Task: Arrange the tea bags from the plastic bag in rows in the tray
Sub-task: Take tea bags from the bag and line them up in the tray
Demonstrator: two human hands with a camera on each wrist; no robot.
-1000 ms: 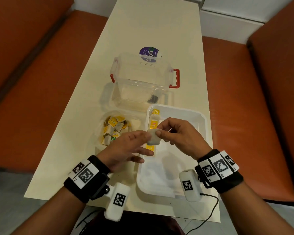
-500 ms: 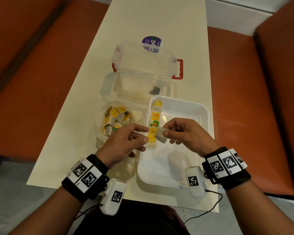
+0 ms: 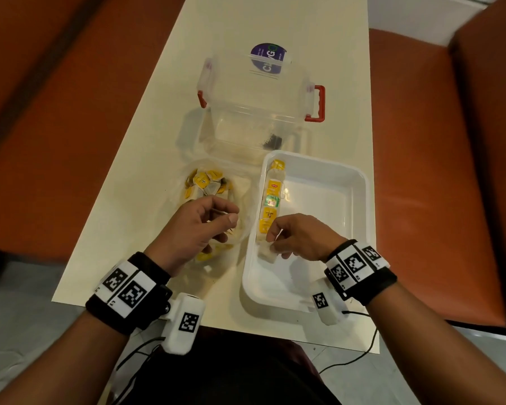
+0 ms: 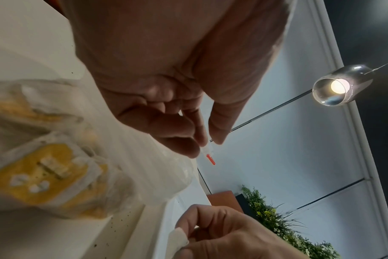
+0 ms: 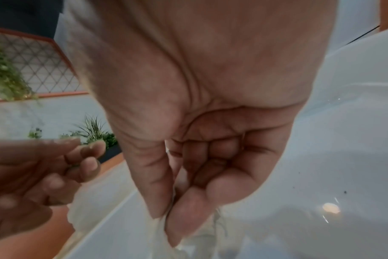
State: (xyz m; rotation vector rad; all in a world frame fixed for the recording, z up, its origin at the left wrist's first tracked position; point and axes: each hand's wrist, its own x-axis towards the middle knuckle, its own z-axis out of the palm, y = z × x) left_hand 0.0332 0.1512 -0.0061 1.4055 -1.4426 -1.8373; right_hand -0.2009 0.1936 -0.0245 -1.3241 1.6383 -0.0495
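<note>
Head view, left to right: plastic bag (image 3: 216,200) of tea bags on counter (image 3: 123,229); left hand (image 3: 200,226) above it, fingers curled, seemingly empty; right hand (image 3: 300,239) pinching tea bag (image 3: 265,252) at row's near end in tray (image 3: 360,200) (risk: crooked release nudging the row).

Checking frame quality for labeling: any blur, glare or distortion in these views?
Head: sharp, wide-angle bending of the table edges. Left wrist: plastic bag of tea bags is blurred, lamp flares. Right wrist: tray shows a small glare spot, left hand soft.
</note>
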